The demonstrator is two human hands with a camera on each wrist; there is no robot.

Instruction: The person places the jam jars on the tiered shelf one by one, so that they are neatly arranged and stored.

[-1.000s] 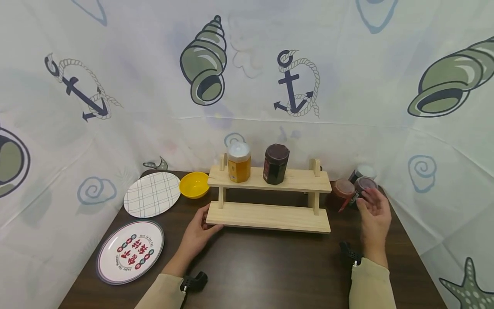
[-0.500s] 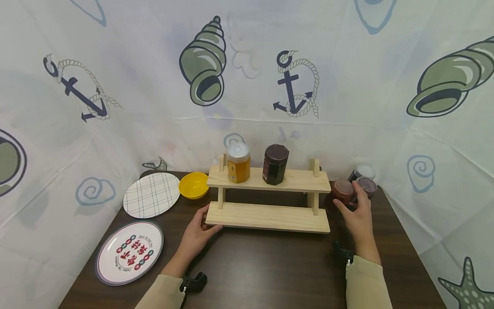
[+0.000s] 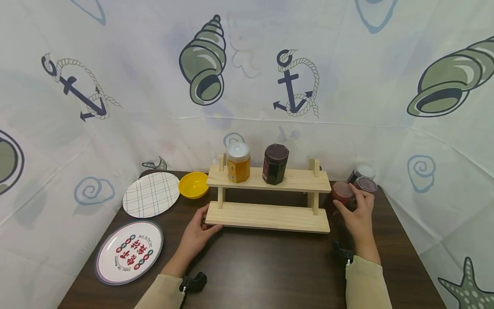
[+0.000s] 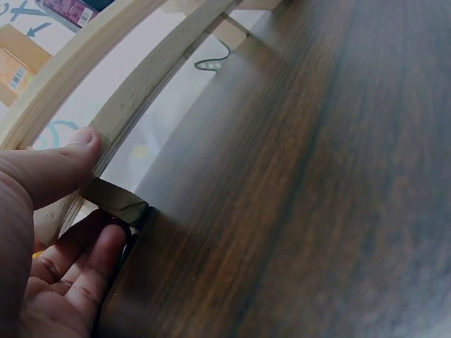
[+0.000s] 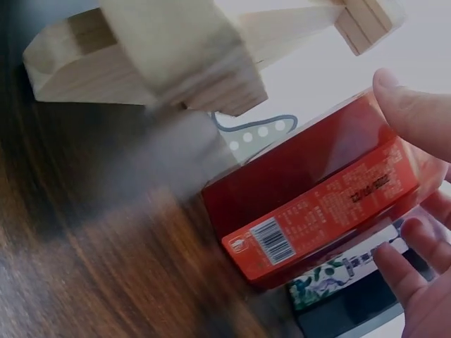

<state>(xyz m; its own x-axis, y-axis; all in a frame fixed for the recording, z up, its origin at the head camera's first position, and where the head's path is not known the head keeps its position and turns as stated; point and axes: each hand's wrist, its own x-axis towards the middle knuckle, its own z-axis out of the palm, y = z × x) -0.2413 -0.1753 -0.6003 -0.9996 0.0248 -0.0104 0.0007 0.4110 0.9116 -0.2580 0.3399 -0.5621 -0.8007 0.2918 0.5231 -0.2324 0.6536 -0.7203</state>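
Note:
A two-tier wooden shelf (image 3: pixel 266 216) stands on the table. My left hand (image 3: pixel 196 236) grips the left end of its lower board; in the left wrist view the thumb (image 4: pixel 67 165) lies on the board and the other fingers curl below. At the table's right, my right hand (image 3: pixel 359 214) holds a red jar (image 5: pixel 317 204) near its lid, thumb on one side and fingers on the other. A dark jar with a purple lid (image 3: pixel 365 184) is right beside it, and a white-lidded jar (image 3: pixel 363 171) stands behind. The red jar's base appears to touch the table.
On the upper board stand a honey-coloured jar (image 3: pixel 239 163) and a dark jar (image 3: pixel 275 164). A yellow bowl (image 3: pixel 194 185), a checked plate (image 3: pixel 152 195) and a plate with red lettering (image 3: pixel 129 253) are at the left. A patterned cloth (image 3: pixel 251 98) hangs behind the table.
My right hand has moved left from the purple-lidded jar to the red jar and taken hold of it. The red jar has shifted slightly. My left hand stays on the shelf.

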